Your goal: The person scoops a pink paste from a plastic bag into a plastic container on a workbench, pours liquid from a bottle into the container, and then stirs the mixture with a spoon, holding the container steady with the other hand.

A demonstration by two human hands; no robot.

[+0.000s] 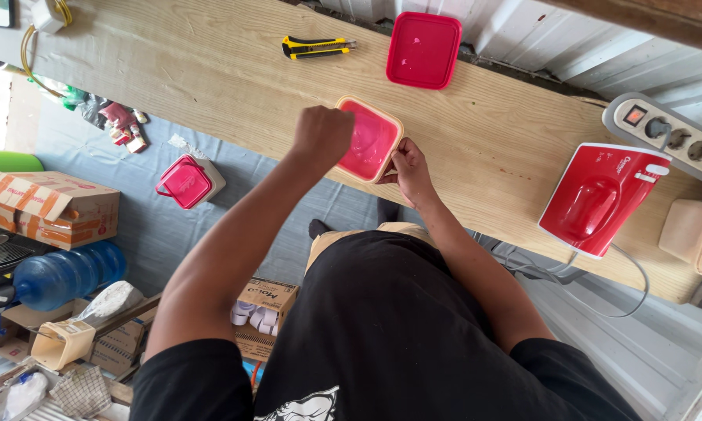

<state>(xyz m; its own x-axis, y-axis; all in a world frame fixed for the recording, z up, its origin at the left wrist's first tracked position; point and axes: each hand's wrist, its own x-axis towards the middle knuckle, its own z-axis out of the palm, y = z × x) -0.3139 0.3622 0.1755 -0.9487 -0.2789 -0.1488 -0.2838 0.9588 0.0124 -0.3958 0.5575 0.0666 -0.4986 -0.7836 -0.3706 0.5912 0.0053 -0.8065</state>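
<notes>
**Both hands at the pink tub on the bench edge**

Looking straight down: the square pink plastic container with its pale orange rim [369,139] sits open on the long pale wooden bench [210,70], right at the near edge, one corner almost over the drop. The left hand [322,136] is balled into a fist above the container's left rim, knuckles up; whether that grip has anything inside it cannot be told from here. The right hand [410,170] presses against the container's near right corner, fingers curled round the rim, steadying it. So the container lies between the two hands, just right of the left fist and just left of the right hand, and both are at it.

Room for moving: bare wood runs wide to the left and behind. Further back lie the flat square red plastic lid [423,50], well apart from the container, and the yellow and black utility knife [316,47] to its left. Off to the right stands the red and white electric appliance [600,199], near a grey power strip [670,136]. Towards the body there is no margin, only the floor below with cardboard boxes [51,206]
</notes>
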